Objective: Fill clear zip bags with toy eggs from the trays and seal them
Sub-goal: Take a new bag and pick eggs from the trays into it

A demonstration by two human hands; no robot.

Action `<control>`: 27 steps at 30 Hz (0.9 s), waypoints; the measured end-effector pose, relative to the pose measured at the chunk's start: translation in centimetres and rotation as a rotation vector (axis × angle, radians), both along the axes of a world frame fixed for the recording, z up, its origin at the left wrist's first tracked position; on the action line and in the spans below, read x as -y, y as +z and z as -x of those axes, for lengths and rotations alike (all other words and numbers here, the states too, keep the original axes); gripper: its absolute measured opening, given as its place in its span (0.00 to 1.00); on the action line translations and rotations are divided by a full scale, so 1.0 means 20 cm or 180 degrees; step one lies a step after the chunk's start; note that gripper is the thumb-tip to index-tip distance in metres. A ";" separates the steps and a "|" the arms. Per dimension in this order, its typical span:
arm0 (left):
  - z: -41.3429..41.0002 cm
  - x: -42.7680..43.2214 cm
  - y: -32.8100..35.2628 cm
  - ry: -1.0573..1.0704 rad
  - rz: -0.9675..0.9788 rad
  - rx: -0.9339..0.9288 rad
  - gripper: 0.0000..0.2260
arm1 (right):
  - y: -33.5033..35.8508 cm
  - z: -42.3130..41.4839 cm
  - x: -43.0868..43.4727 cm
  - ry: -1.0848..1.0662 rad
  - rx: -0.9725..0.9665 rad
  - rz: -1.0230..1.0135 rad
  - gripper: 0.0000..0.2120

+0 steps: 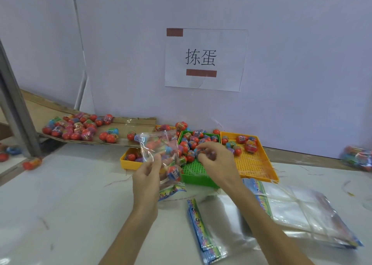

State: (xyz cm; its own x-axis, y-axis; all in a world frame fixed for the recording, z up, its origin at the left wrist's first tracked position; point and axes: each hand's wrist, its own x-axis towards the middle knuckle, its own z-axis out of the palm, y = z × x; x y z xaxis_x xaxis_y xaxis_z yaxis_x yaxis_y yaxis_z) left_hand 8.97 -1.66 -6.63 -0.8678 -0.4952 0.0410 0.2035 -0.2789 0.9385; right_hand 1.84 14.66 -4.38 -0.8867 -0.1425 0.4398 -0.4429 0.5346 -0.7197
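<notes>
Left grip point(147, 174) tight on zip bag point(159, 144), right grip point(215, 160) tight around toy egg point(198, 151) just beside it

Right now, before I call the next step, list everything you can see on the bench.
zip bag: one, clear, part-filled, held up centre
toy eggs: dozens, mostly red, on cardboard and in trays
green tray: one, green, centre
yellow trays: two, yellow, either side of green tray
cardboard: one, brown, back left
empty bags: two piles, clear, front right
filled bag: one, blurred, far right
sign: one, white, wall
left hand: grips zip bag
right hand: curled on toy eggs, green tray
</notes>
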 end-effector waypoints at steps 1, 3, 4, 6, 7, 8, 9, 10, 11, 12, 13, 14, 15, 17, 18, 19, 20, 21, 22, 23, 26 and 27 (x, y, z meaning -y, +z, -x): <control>0.00 -0.01 0.00 -0.0050 0.0063 -0.0031 0.11 | 0.02 -0.03 -0.03 0.0022 -0.0086 0.0360 0.09; 0.00 -0.02 0.00 -0.0153 0.0241 -0.0089 0.10 | 0.05 -0.09 -0.07 0.0043 -0.0290 0.0777 0.10; 0.00 -0.02 0.00 -0.0199 0.0310 -0.0114 0.09 | 0.07 -0.12 -0.08 -0.0026 -0.0422 0.0869 0.09; 0.00 -0.03 0.00 -0.0292 0.0454 -0.0182 0.09 | 0.10 -0.17 -0.09 -0.0137 -0.0672 0.1067 0.10; -0.01 -0.03 0.01 -0.0360 0.0556 -0.0228 0.09 | 0.12 -0.18 -0.09 -0.0113 -0.0794 0.1154 0.11; -0.01 -0.04 0.01 -0.0440 0.0654 -0.0294 0.10 | 0.14 -0.20 -0.09 -0.0066 -0.0939 0.1207 0.13; -0.01 -0.04 0.02 -0.0515 0.0745 -0.0384 0.12 | 0.16 -0.22 -0.08 -0.0018 -0.1091 0.1242 0.15; -0.02 -0.05 0.02 -0.0576 0.0838 -0.0477 0.13 | 0.17 -0.24 -0.07 0.0025 -0.1216 0.1271 0.16; -0.03 -0.05 0.02 -0.0623 0.0945 -0.0560 0.14 | 0.18 -0.25 -0.07 0.0065 -0.1304 0.1301 0.15; -0.03 -0.06 0.02 -0.0663 0.1047 -0.0631 0.14 | 0.18 -0.26 -0.06 0.0092 -0.1373 0.1324 0.13; -0.03 -0.06 0.02 -0.0699 0.1123 -0.0700 0.14 | 0.18 -0.27 -0.05 0.0096 -0.1433 0.1325 0.12; -0.03 -0.06 0.02 -0.0733 0.1174 -0.0764 0.13 | 0.18 -0.28 -0.04 0.0077 -0.1480 0.1291 0.11; -0.04 -0.07 0.01 -0.0769 0.1220 -0.0820 0.12 | 0.17 -0.29 -0.04 0.0053 -0.1518 0.1229 0.11; -0.04 -0.07 0.01 -0.0844 0.1342 -0.0869 0.12 | 0.17 -0.29 -0.03 0.0030 -0.1547 0.1052 0.12; -0.04 -0.08 0.01 -0.0875 0.1410 -0.0867 0.12 | 0.17 -0.29 -0.03 0.0030 -0.1509 0.0936 0.12; -0.04 -0.08 0.01 -0.0891 0.1472 -0.0861 0.12 | 0.16 -0.28 -0.03 0.0045 -0.1425 0.0796 0.11; -0.04 -0.08 0.01 -0.0894 0.1518 -0.0848 0.11 | 0.16 -0.27 -0.02 0.0085 -0.1304 0.0641 0.09; -0.04 -0.08 0.01 -0.0885 0.1541 -0.0828 0.10 | 0.15 -0.26 -0.02 0.0150 -0.1172 0.0495 0.08; -0.04 -0.07 0.01 -0.0876 0.1553 -0.0807 0.10 | 0.14 -0.26 -0.02 0.0232 -0.1064 0.0376 0.07; -0.04 -0.07 0.01 -0.0874 0.1570 -0.0799 0.09 | 0.13 -0.25 -0.03 0.0319 -0.0993 0.0281 0.06; -0.04 -0.07 0.01 -0.0886 0.1515 -0.0806 0.09 | 0.14 -0.26 -0.03 0.0508 -0.0932 0.0180 0.03; -0.04 -0.07 0.01 -0.0894 0.1501 -0.0790 0.09 | 0.14 -0.26 -0.04 0.0529 -0.0933 0.0173 0.02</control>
State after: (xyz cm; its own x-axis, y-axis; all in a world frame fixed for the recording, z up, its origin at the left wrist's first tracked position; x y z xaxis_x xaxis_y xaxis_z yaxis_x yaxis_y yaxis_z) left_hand 9.79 -0.31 -6.33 -0.8991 -0.1275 0.4187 0.4113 0.0811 0.9079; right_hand 6.98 15.37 -1.59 -0.6880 -0.2438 0.6836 -0.7131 0.4021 -0.5743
